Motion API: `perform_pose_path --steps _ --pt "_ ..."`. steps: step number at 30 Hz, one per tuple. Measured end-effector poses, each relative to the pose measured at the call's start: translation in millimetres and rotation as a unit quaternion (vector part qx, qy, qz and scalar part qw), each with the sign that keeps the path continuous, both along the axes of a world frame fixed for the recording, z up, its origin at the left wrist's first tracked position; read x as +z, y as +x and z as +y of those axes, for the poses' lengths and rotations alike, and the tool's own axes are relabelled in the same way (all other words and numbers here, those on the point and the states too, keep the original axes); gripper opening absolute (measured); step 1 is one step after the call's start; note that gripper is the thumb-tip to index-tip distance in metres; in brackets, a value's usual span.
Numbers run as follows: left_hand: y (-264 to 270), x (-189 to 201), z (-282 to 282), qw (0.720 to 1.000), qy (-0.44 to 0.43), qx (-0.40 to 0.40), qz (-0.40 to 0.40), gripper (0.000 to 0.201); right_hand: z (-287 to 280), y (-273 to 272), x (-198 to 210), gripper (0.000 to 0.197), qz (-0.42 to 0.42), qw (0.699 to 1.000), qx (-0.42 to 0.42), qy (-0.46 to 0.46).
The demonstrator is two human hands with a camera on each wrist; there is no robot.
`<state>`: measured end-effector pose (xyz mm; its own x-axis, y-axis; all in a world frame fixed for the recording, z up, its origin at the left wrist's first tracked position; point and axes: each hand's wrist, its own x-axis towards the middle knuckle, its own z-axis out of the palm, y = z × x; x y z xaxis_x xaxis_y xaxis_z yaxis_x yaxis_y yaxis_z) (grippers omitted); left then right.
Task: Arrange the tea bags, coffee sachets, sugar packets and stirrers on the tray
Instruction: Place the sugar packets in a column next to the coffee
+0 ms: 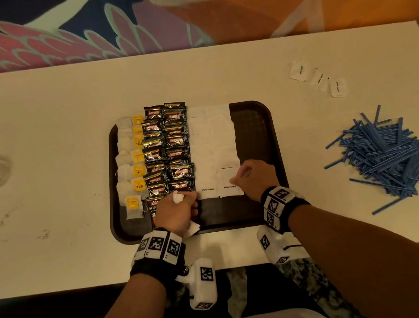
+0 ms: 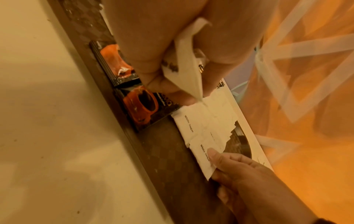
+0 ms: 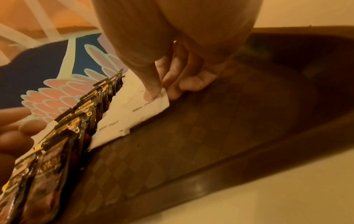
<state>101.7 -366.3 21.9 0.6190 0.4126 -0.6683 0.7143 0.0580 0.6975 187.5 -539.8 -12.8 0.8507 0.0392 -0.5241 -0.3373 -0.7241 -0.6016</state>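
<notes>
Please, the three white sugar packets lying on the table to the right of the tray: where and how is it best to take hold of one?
Probably pinch the nearest sugar packet by its thin sealed edge, coming from above and from the right side. It lies flat on the table, so thumb and forefinger must lift an edge first. The right hand is closer; the left hand already holds packets.

On the dark tray (image 1: pixel 252 124), tea bags (image 1: pixel 132 169) with yellow tags are lined up along the left edge, then two columns of black coffee sachets (image 1: pixel 168 149), then two columns of white sugar packets (image 1: pixel 213 141) mid-tray. A few sugar packets (image 1: pixel 317 78) are left near the table's far right corner, and blue stirrers (image 1: pixel 385 154) are heaped by its right edge.
</notes>
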Motion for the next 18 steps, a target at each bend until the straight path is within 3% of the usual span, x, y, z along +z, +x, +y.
perform_pose_path --steps 4,7,10,13,18 --pt "0.9 -4.1 4.7 0.998 -0.053 0.005 0.022 0.020 1.3 -1.4 -2.5 0.030 -0.010 1.000 -0.023 -0.005" --pt "3.4 -1.6 4.7 0.977 -0.196 0.082 0.029 0.028 -2.7 -3.0 2.8 0.029 -0.012 0.999 -0.032 0.002" --pt "5.7 0.2 3.7 0.963 -0.239 0.123 0.033 0.032 -6.4 -5.6 13.0 0.024 -0.024 0.999 -0.040 0.022" --pt "8.2 5.8 -1.4 0.967 -0.235 0.093 0.039 0.025 -5.8 -9.2 26.0 0.019 -0.018 0.997 -0.036 0.063" --pt "9.1 22.7 -10.4 0.985 -0.159 -0.061 -0.010 0.019 10.9 -18.4 49.5 0.017 0.068 0.981 0.037 0.176"
